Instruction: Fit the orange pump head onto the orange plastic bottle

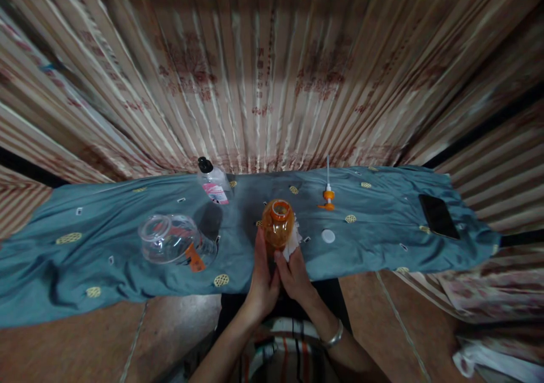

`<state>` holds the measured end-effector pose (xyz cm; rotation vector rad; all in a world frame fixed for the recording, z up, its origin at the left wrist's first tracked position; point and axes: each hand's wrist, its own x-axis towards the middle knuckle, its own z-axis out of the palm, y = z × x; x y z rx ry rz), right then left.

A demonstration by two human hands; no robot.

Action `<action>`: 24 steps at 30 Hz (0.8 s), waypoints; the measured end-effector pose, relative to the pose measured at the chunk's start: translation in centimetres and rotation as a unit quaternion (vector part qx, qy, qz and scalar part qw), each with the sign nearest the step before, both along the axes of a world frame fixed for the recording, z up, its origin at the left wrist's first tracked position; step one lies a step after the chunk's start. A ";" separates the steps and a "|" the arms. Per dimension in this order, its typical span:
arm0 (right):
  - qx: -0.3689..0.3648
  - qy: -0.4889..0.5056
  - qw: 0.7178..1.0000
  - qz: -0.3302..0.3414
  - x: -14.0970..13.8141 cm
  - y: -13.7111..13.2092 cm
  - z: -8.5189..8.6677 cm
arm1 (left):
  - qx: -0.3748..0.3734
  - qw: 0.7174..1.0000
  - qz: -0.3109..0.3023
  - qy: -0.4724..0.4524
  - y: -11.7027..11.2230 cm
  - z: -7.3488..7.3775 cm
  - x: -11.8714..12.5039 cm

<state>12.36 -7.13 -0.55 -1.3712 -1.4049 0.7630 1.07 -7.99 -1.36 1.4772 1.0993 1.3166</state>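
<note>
The left hand point(262, 284) is wrapping closed around an uncapped orange translucent plastic bottle point(277, 224), steadying it upright on the grey-blue cloth point(374, 224), while the right hand point(293, 272) is pinching a white tissue point(292, 246) against its side to wipe

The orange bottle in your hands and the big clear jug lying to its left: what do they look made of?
Orange bottle: probably translucent plastic, since light glows through its wall; the rim is opaque orange. The left hand grips its base; the right hand presses a white cloth, seemingly soft fabric or tissue, against it. Clear jug: see-through and glossy with highlights, likely thin plastic, though glass cannot be ruled out.
</note>
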 end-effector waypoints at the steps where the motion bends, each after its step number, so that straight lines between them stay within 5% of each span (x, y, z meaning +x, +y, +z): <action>1: -0.015 0.014 1.000 0.000 0.2 -0.2 -0.2 | 0.000 1.000 0.003 -0.001 0.2 0.0 -0.3; 6: 0.016 0.083 0.996 0.006 1.2 0.5 3.1 | 0.000 0.999 0.031 -0.012 1.5 0.5 -1.0; 9: 0.057 0.167 0.984 0.040 1.6 3.8 6.6 | -0.001 0.999 0.051 -0.019 2.4 1.1 -0.9; 12: 0.017 0.211 0.976 0.055 1.8 7.8 8.2 | -0.012 0.997 0.069 -0.029 2.9 1.5 -0.4; 16: -0.041 0.217 0.974 0.048 1.6 9.8 6.0 | -0.029 0.994 0.085 -0.055 3.0 1.6 0.2; 20: -0.079 0.226 0.971 0.023 1.4 7.8 2.7 | -0.054 0.991 0.088 -0.080 2.8 1.9 0.8; 24: -0.077 0.230 0.970 -0.001 1.2 5.2 1.4 | -0.082 0.986 0.097 -0.108 3.2 2.7 1.1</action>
